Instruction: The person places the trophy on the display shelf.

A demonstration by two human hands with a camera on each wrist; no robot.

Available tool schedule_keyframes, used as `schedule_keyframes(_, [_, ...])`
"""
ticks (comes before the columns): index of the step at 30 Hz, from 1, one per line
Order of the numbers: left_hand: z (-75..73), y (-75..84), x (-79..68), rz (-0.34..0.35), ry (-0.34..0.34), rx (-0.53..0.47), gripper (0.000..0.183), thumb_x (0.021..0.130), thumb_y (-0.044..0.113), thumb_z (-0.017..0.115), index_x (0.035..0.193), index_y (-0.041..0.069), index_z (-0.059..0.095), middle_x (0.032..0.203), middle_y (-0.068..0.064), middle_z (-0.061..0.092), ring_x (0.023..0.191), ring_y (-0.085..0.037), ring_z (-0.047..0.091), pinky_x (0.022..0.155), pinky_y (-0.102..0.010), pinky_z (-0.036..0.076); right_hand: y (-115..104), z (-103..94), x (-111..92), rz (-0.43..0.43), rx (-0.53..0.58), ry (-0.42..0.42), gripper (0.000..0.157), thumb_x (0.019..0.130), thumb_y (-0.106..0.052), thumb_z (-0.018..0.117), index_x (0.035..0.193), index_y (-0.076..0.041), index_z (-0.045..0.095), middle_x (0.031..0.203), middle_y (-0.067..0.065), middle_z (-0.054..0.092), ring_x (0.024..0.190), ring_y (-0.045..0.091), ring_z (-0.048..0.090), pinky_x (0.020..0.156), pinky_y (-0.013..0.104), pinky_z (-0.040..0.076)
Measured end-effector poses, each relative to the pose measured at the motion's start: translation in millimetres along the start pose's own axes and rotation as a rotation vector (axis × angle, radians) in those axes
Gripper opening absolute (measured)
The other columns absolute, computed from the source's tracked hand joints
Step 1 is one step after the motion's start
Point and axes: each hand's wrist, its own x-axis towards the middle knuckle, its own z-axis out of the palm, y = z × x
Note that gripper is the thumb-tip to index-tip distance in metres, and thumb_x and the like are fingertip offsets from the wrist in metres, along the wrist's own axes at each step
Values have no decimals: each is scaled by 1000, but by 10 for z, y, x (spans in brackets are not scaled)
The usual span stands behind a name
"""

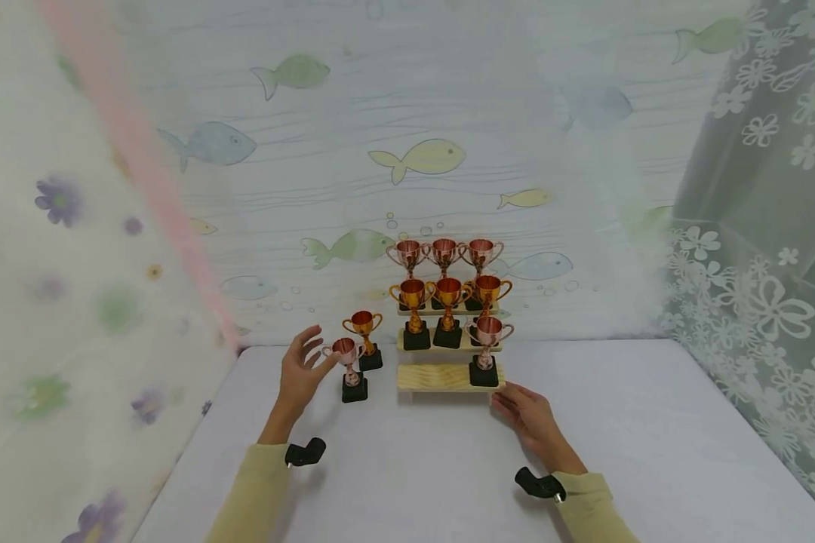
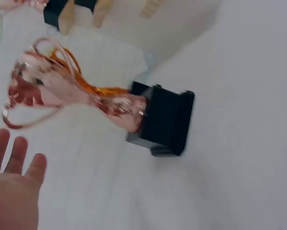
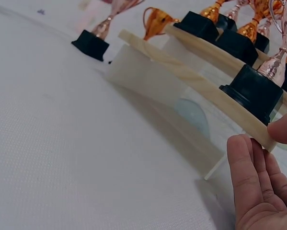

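A rose-gold trophy (image 1: 351, 373) with a black base stands on the table left of a three-tier wooden display shelf (image 1: 435, 377). My left hand (image 1: 301, 375) is beside its cup with fingers spread; in the left wrist view the visible fingers (image 2: 19, 158) are apart from the trophy (image 2: 52, 86), and the thumb is hidden there. Just behind stands a gold trophy (image 1: 368, 348). My right hand (image 1: 531, 416) pinches the right end of the lowest shelf board, thumb above and fingers below, as the right wrist view shows. Near that thumb, another rose-gold trophy (image 1: 485, 362) stands on the board.
Gold trophies (image 1: 448, 309) fill the middle tier, and rose-gold ones (image 1: 444, 256) stand on the top tier. White cloth covers the table (image 1: 407, 467). A fish-patterned curtain (image 1: 312, 188) hangs behind, with a floral curtain (image 1: 75, 302) at left and lace (image 1: 767, 286) at right.
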Motion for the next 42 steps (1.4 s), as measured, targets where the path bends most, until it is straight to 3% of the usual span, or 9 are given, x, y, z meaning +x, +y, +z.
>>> schedule_keyframes(3, [-9,-138,-25,-114,-80,-7,70,90,11,78,150,6,42,156,-16,39,142,-34,40,122,-55,30,-11,0,-12,3,0,5,56,106,-14,53,151,12,31,105,2,67,93,7,69,91,22,58])
schedule_keyframes(5, [4,-204,-36,-150,-107,-7,71,90,12,79,150,8,43,157,-18,37,144,-36,39,121,-55,32,-9,-5,-18,5,-2,7,56,107,-13,52,151,12,31,104,2,68,93,7,69,91,22,58])
schedule_keyframes(8, [33,-249,-35,-175,-116,-23,69,90,7,78,149,8,44,157,-19,38,142,-36,41,118,-52,37,-1,-7,-27,4,1,-2,56,107,-13,51,152,12,29,102,0,68,92,6,69,91,21,58])
schedule_keyframes(11, [66,-256,-22,-178,-107,-25,66,89,3,77,148,8,47,149,-17,44,134,-33,51,112,-40,47,3,6,-30,-3,2,-11,56,107,-13,52,151,12,29,101,0,68,92,6,69,91,21,58])
schedule_keyframes(15, [118,-275,-4,-148,-75,-16,62,89,5,78,144,5,52,133,-16,53,115,-24,61,95,-19,55,3,2,-28,-9,-1,-8,56,107,-13,52,151,13,30,102,1,68,92,6,69,91,21,58])
schedule_keyframes(18, [136,-289,2,-134,-47,-20,58,87,5,80,139,2,56,125,-15,56,105,-16,63,88,-15,56,7,3,-24,-12,0,2,55,106,-12,52,150,14,31,101,1,68,91,6,69,90,21,58])
schedule_keyframes(25, [154,-301,-6,-119,-7,-31,53,85,3,82,133,5,61,114,-11,58,97,-14,66,85,-17,58,5,13,-15,-14,-7,10,56,106,-12,54,150,14,32,105,5,67,92,7,69,89,21,58])
schedule_keyframes(32, [188,-272,-21,-112,24,-55,52,85,0,80,133,3,60,116,-13,57,96,-15,64,85,-18,58,-6,22,-30,-11,-13,-1,54,106,-12,53,149,14,33,112,9,67,93,7,69,90,22,58])
schedule_keyframes(42, [245,10,-2,19,4,-31,55,81,-8,80,132,2,61,120,-14,59,91,-12,63,85,-26,61,-8,17,-22,-1,-4,12,54,106,-12,53,150,13,32,106,5,68,92,8,69,89,21,58])
